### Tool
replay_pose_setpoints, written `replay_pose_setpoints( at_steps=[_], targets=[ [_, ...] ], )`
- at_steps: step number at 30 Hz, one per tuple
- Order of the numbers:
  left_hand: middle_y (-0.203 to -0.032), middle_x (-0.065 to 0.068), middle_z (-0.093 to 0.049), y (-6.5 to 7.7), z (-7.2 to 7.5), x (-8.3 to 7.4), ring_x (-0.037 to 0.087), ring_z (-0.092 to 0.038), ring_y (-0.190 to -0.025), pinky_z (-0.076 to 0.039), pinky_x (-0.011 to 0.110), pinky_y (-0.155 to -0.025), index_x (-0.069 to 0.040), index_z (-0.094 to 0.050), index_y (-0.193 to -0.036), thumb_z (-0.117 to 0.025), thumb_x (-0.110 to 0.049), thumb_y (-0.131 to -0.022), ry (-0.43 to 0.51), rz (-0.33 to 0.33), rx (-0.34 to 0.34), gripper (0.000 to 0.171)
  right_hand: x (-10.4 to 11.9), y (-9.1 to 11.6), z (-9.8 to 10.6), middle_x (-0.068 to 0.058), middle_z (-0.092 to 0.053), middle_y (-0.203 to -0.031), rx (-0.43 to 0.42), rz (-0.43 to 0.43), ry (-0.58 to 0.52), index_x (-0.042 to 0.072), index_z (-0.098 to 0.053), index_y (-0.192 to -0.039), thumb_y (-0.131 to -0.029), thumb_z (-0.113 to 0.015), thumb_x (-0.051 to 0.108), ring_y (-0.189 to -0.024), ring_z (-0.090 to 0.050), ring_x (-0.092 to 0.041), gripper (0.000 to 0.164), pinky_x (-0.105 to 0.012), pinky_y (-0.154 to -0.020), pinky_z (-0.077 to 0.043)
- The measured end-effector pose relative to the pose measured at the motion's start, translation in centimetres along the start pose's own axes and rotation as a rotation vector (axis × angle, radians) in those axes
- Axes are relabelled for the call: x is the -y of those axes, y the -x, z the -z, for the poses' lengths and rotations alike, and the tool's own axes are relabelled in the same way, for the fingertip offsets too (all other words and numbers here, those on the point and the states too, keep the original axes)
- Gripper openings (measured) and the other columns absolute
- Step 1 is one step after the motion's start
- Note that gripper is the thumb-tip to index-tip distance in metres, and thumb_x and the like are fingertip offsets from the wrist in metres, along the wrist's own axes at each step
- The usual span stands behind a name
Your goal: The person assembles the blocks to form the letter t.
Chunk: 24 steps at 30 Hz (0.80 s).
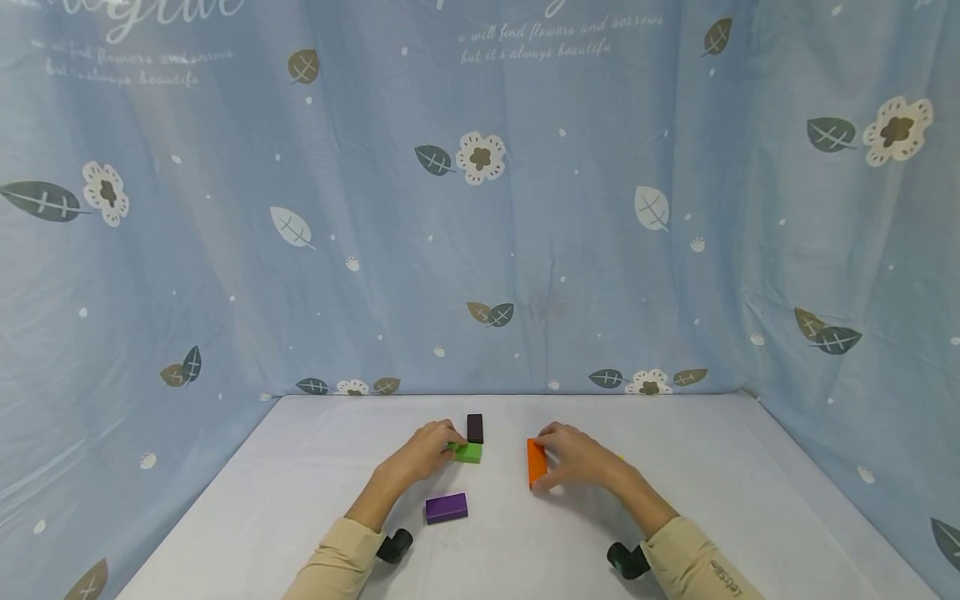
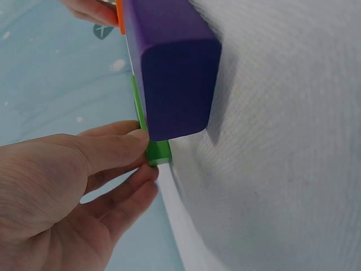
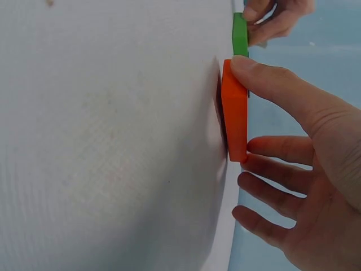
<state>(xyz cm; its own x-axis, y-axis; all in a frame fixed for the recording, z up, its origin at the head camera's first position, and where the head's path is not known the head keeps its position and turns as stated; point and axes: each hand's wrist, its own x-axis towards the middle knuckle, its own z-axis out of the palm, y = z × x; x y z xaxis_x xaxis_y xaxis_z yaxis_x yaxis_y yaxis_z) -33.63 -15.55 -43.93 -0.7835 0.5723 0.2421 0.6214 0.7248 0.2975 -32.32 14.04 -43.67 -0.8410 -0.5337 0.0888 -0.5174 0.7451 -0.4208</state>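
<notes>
My left hand (image 1: 427, 452) pinches the left end of a bright green block (image 1: 469, 453), thumb on the near side and fingers beyond it, as the left wrist view shows. Just behind the green block lies a dark brown block (image 1: 475, 428), right up against it in the head view. My right hand (image 1: 576, 457) holds an orange block (image 1: 536, 463) lengthwise. In the right wrist view the thumb sits at one end of the orange block (image 3: 236, 113) and fingertips at the other; two more fingers are spread apart from it. Nearer to me lies a purple block (image 1: 446, 508).
A small bit of something yellow (image 1: 622, 457) peeks out behind my right wrist. The white table (image 1: 495, 558) ends at a blue patterned curtain (image 1: 525, 250) along the back and sides. Black devices (image 1: 628, 561) are strapped near both sleeves.
</notes>
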Motion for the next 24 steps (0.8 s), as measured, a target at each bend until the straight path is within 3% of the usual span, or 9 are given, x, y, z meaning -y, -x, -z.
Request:
replay_pose_setpoints(
  at_steps=[24],
  targets=[
    [-0.103, 0.011, -0.068, 0.07, 0.18, -0.24, 0.027, -0.064, -0.095, -0.054, 0.039, -0.081, 0.0, -0.073, -0.11, -0.067, 0.006, -0.086, 0.018, 0.02, 0.014, 0.026, 0.52, -0.03, -0.3, -0.015, -0.061, -0.126, -0.009, 0.002, 0.001, -0.004, -0.065, -0.124, -0.07, -0.087, 0.041, -0.111, -0.058, -0.029, 0.074, -0.047, -0.1, -0.051]
  ],
)
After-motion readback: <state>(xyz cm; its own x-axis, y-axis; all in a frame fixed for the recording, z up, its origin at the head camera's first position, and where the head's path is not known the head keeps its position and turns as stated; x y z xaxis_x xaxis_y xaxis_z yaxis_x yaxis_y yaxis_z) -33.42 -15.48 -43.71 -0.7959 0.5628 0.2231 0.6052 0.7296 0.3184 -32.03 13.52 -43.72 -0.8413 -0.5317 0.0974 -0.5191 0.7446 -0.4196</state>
